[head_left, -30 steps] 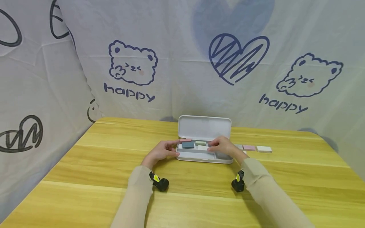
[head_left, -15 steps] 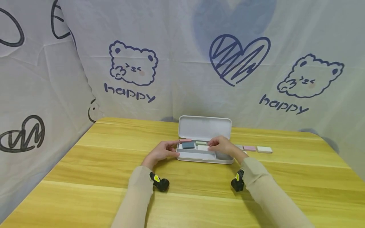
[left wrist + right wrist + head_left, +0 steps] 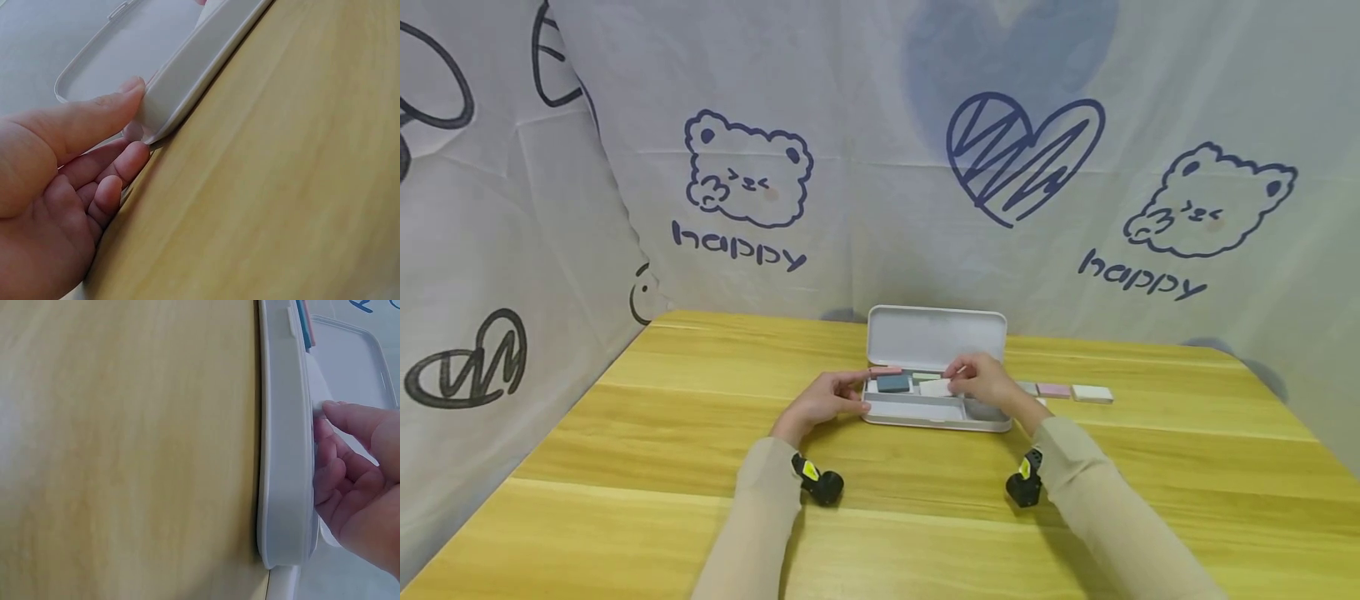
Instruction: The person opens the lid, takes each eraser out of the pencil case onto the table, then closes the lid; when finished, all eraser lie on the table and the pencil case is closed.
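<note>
the white block [image 3: 934,388] is tilted at the back of the open case [image 3: 910,420], pinched in your right grip [image 3: 988,386]; your left grip [image 3: 820,403] holds the case's left end. a blue block [image 3: 892,383] sits inside; a lilac block [image 3: 1054,390] lies on the table [image 3: 917,517] to the right.

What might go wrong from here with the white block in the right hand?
The white block may slip, as the right hand seems to pinch only one end. Or it might nudge the green block close behind it in the case. That hand could also bump the pink block on the table nearby.
</note>
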`<act>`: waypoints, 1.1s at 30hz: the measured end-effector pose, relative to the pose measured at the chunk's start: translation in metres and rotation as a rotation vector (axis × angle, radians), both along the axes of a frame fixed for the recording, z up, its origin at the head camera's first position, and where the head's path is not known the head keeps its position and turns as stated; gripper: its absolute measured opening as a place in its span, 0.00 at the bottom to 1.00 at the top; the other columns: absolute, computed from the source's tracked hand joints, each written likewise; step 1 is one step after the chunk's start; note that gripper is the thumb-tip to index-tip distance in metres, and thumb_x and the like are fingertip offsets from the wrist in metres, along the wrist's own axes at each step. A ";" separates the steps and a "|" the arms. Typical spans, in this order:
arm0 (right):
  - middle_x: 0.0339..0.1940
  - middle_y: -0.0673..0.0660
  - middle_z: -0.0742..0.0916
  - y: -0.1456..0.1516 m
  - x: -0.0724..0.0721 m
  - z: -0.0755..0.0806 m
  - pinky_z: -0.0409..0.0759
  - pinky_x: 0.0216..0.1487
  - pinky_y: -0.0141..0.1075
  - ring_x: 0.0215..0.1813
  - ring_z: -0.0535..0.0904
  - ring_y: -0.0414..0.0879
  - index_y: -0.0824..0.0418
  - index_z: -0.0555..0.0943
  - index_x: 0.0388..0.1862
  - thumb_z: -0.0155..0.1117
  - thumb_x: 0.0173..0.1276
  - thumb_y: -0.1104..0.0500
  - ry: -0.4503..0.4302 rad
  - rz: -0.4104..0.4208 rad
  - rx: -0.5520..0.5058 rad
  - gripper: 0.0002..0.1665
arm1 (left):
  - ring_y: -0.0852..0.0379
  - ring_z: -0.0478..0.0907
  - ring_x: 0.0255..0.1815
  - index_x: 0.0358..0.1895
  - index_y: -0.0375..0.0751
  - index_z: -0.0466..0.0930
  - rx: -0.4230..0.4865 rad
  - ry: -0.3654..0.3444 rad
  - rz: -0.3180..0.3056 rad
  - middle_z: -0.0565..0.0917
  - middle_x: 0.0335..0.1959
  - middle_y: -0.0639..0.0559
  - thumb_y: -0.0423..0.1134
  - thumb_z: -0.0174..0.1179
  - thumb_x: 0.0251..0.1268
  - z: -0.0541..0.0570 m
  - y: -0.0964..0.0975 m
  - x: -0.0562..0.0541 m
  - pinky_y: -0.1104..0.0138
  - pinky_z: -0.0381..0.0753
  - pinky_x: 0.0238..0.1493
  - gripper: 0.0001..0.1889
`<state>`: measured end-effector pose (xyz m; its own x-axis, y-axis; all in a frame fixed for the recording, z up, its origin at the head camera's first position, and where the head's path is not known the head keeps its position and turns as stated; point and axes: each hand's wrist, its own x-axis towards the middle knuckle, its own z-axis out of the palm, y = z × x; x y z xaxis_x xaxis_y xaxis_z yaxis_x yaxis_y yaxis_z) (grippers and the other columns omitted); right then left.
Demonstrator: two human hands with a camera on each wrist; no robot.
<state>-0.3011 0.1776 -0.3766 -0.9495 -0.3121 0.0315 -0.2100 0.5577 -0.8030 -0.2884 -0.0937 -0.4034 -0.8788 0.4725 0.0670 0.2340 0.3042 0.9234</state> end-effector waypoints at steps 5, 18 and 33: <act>0.23 0.57 0.80 0.005 0.002 0.002 0.67 0.19 0.31 0.22 0.70 0.43 0.71 0.75 0.35 0.58 0.59 0.70 -0.033 -0.036 -0.055 0.06 | 0.59 0.61 0.21 0.60 0.48 0.70 0.002 0.001 -0.007 0.68 0.23 0.50 0.31 0.62 0.53 0.002 0.002 0.002 0.71 0.59 0.21 0.28; 0.28 0.56 0.81 0.029 0.010 0.013 0.75 0.30 0.37 0.29 0.75 0.45 0.76 0.75 0.38 0.56 0.62 0.68 -0.032 -0.058 -0.124 0.10 | 0.58 0.60 0.21 0.60 0.47 0.71 0.008 0.007 0.001 0.67 0.23 0.49 0.30 0.62 0.52 0.001 0.001 0.001 0.71 0.59 0.21 0.28; 0.28 0.58 0.81 0.068 0.028 0.024 0.77 0.33 0.33 0.28 0.77 0.42 0.84 0.70 0.41 0.53 0.62 0.71 -0.060 -0.032 -0.242 0.13 | 0.58 0.61 0.21 0.60 0.41 0.69 -0.010 -0.002 0.025 0.70 0.22 0.48 0.29 0.62 0.52 0.006 0.001 0.006 0.72 0.59 0.20 0.28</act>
<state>-0.2732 0.2455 -0.3523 -0.9612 -0.2723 0.0447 -0.1432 0.3536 -0.9244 -0.2820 -0.0923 -0.3971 -0.8904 0.4511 0.0605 0.2241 0.3190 0.9209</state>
